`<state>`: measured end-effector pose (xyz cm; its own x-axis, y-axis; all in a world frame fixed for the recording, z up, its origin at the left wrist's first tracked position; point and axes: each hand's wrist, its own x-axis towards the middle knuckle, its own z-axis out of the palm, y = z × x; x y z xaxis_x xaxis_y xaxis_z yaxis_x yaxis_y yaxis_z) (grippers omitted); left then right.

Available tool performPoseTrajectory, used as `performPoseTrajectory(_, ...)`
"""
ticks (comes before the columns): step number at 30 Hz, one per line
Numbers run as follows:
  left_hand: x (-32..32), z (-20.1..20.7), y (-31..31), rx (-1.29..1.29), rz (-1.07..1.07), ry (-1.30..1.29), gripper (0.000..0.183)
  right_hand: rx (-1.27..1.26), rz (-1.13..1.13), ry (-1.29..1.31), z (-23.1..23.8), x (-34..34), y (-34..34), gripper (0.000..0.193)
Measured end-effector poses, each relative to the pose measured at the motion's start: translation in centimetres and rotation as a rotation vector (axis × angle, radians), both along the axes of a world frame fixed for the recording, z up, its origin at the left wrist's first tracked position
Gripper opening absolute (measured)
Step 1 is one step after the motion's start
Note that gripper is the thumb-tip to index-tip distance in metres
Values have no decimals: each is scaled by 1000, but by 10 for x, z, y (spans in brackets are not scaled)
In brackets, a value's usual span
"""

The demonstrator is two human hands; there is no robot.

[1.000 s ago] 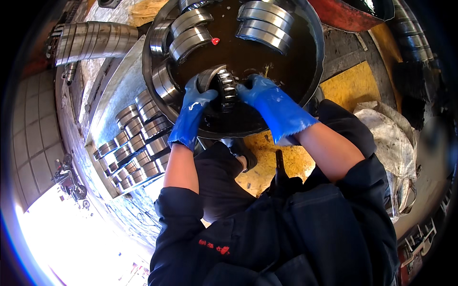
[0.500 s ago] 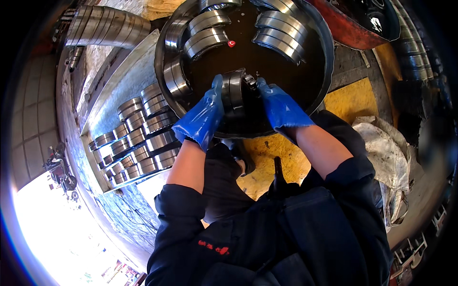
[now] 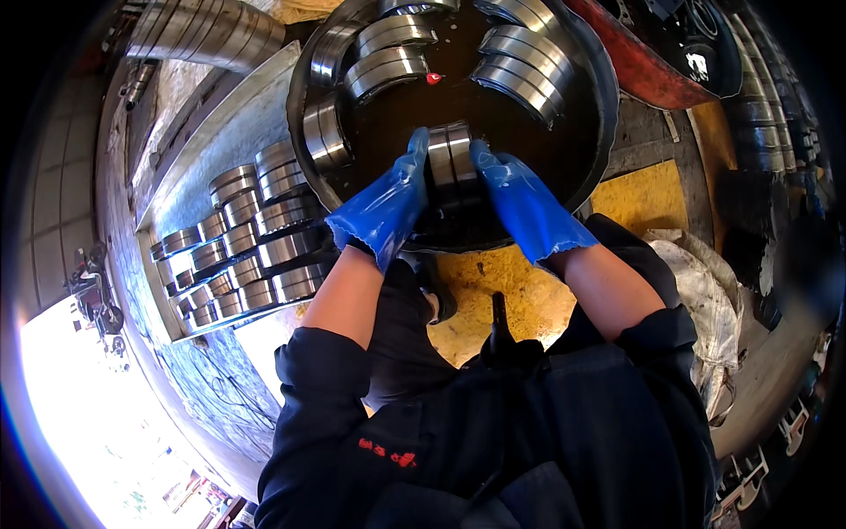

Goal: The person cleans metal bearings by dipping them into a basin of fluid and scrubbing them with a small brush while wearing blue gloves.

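Both my hands wear blue rubber gloves. Between my left hand (image 3: 388, 201) and my right hand (image 3: 522, 196) is a shiny steel roller bearing (image 3: 453, 159), its grooved outer face turned up. My palms press on its two sides, with the thumbs and fingertips partly hidden. The bearing is held over the near part of a round black tub (image 3: 608, 123) of dark liquid. More bearings stand in the tub, on the left (image 3: 326, 132), at the far left (image 3: 388, 70) and at the far right (image 3: 526, 79). A small red thing (image 3: 433, 78) lies beside the far-left ones.
Left of the tub, a tray (image 3: 183, 337) carries rows of steel bearings (image 3: 256, 238). A red basin (image 3: 648, 66) with dark parts stands at the far right. Stacked rings (image 3: 207, 33) lie at the far left, and a whitish sack (image 3: 701, 309) sits right of my leg.
The bearing has turned from tilted, with its rollers showing at the right, to its outer face up. It has shifted slightly right, and my right hand now presses against its side.
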<state>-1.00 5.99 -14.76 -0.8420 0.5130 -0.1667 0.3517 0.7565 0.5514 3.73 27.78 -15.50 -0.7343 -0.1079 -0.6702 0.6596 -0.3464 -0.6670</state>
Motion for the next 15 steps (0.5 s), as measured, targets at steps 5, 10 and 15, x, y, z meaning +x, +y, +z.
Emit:
performPoseTrajectory(5, 0, -6, 4, -1, -26, 5, 48, 47, 32, 7, 0, 0, 0, 52)
performPoseTrajectory(10, 5, 15, 13, -56, -41, 46, 66, 181, 128, 38, 7, -1, -4, 52)
performPoseTrajectory(15, -1, 25, 10, 27, -27, 0, 54, 543, 423, 145, 28, -16, -27, 52)
